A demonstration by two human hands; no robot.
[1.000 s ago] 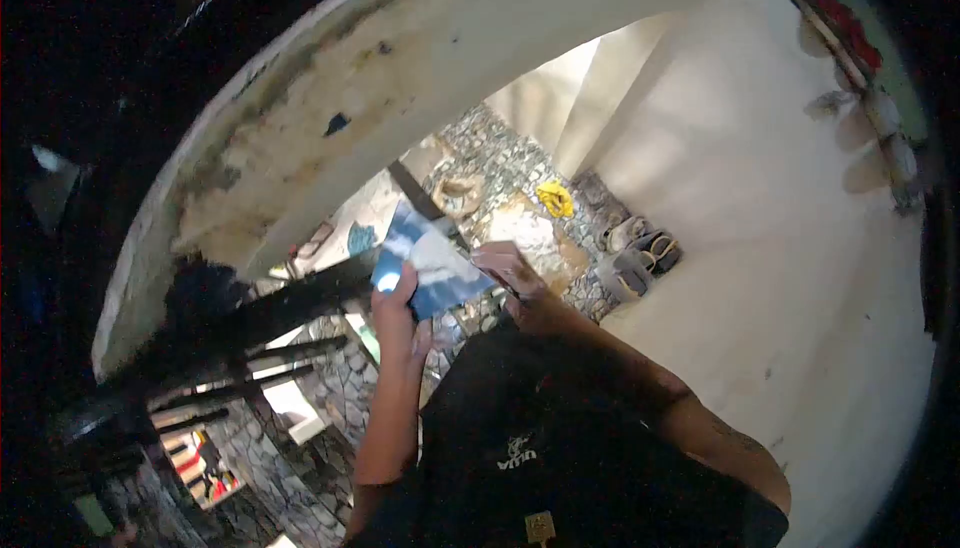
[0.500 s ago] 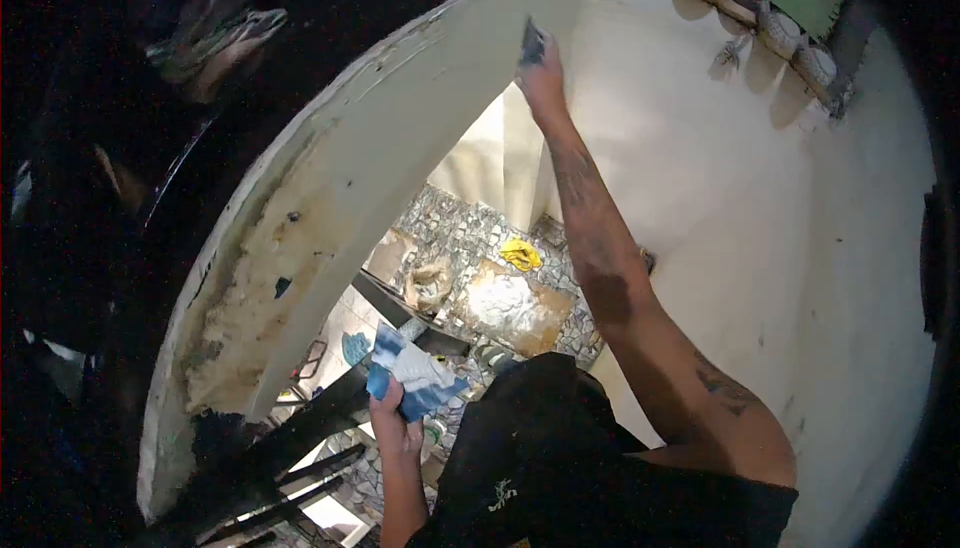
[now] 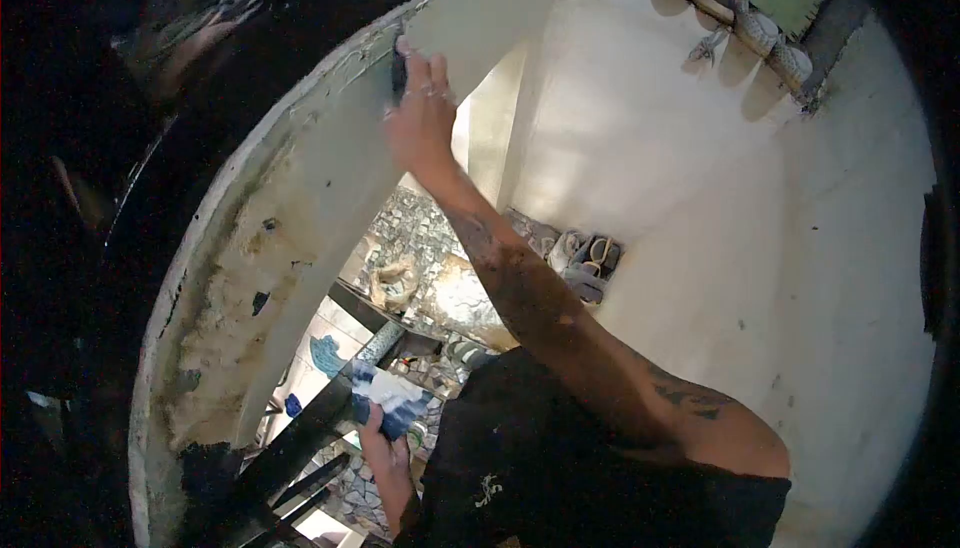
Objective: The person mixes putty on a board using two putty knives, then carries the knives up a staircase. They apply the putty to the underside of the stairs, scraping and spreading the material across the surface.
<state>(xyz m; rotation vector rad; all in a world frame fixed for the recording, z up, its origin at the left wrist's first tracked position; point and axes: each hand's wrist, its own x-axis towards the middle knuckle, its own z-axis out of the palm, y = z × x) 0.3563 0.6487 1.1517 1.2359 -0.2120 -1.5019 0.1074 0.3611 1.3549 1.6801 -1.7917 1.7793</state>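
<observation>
My right hand (image 3: 422, 113) is raised high and presses a small dark scraper (image 3: 398, 73) flat against the pale underside of a curved arch (image 3: 300, 198). The blade is mostly hidden under my fingers. My left hand (image 3: 383, 440) is low, near my chest, and holds a blue and white board (image 3: 390, 400) with pale paste on it. The arch surface is cream-coloured with stained, patchy areas lower down on the left.
A white wall (image 3: 700, 198) rises on the right. Far below lies a stone-patterned floor (image 3: 420, 228) with sandals (image 3: 585, 258) and a pale heap on a board (image 3: 455, 298). Dark scaffold bars (image 3: 290, 448) run beneath my left hand.
My right hand has swept left along the arch from the upper middle to the left edge. The left hand with the board has sunk slightly lower.
</observation>
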